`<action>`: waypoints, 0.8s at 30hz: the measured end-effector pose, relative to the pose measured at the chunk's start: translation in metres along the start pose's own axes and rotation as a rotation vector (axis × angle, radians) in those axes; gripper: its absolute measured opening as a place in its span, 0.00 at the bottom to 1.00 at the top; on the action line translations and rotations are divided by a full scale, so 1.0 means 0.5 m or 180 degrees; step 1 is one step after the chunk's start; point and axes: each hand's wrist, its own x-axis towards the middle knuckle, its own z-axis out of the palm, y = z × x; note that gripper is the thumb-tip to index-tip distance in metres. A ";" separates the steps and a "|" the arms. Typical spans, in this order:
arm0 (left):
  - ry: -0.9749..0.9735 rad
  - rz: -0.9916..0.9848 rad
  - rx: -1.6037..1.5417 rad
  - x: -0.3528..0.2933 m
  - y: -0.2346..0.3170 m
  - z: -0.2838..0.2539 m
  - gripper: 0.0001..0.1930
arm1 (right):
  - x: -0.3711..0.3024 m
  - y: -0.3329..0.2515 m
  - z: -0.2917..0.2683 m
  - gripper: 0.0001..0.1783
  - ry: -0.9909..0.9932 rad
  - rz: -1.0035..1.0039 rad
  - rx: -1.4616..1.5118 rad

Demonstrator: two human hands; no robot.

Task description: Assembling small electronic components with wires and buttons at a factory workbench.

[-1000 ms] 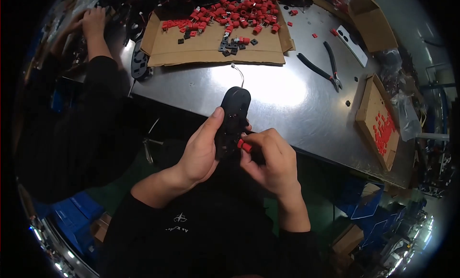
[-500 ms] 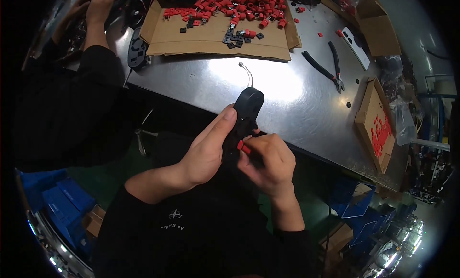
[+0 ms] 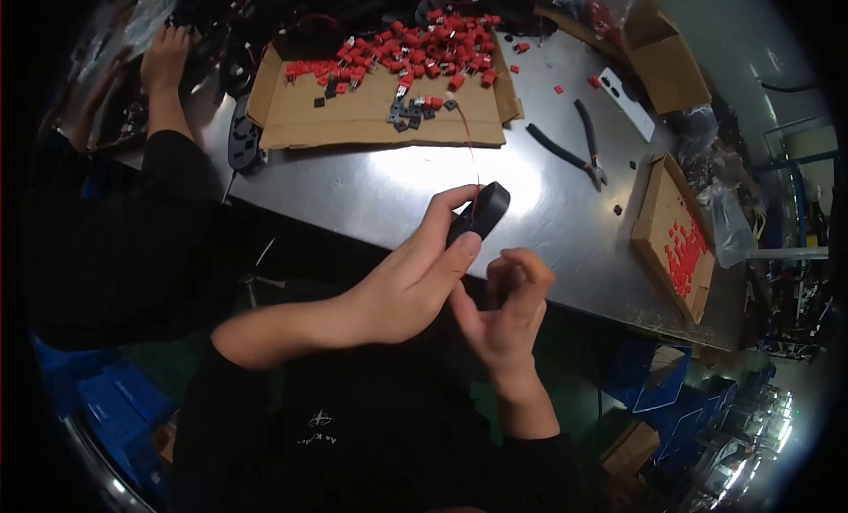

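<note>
My left hand [image 3: 402, 288] is wrapped round a long black plastic housing [image 3: 495, 209] with rounded ends, held tilted over the near edge of the bench. A thin reddish wire [image 3: 471, 151] runs up from the housing toward the cardboard tray. Just to the right of the housing is my right hand [image 3: 510, 319]; its fingers are bent and stand apart from the thumb, and nothing shows between them. The lower part of the housing is hidden behind my hands.
Red connector parts [image 3: 442, 49] and small black squares [image 3: 411, 115] lie in a cardboard tray [image 3: 300, 129]. Cutting pliers [image 3: 579, 151] rest to its right. A box [image 3: 654, 204] of red pieces stands farther right. At the left are another black housing [image 3: 245, 142] and a co-worker's hand [image 3: 166, 60].
My left hand has shifted its grip and turned the housing. The red piece that was in my right fingers no longer shows; those fingers have come away from the housing.
</note>
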 end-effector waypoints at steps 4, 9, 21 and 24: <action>0.0512 0.1574 0.2495 0.087 -0.026 -0.034 0.30 | 0.064 0.059 -0.066 0.46 -0.0106 -0.0529 0.0172; -0.0044 0.1728 0.3876 0.179 -0.036 -0.062 0.30 | 0.181 0.112 -0.135 0.30 -0.0752 -0.0609 -0.0104; -0.0803 0.0971 0.2446 0.213 0.003 -0.141 0.38 | 0.222 0.177 -0.088 0.25 -0.1531 -0.0601 0.0272; -0.0895 0.0775 0.2235 0.217 0.010 -0.148 0.38 | 0.227 0.167 -0.094 0.30 -0.1696 -0.0417 0.0198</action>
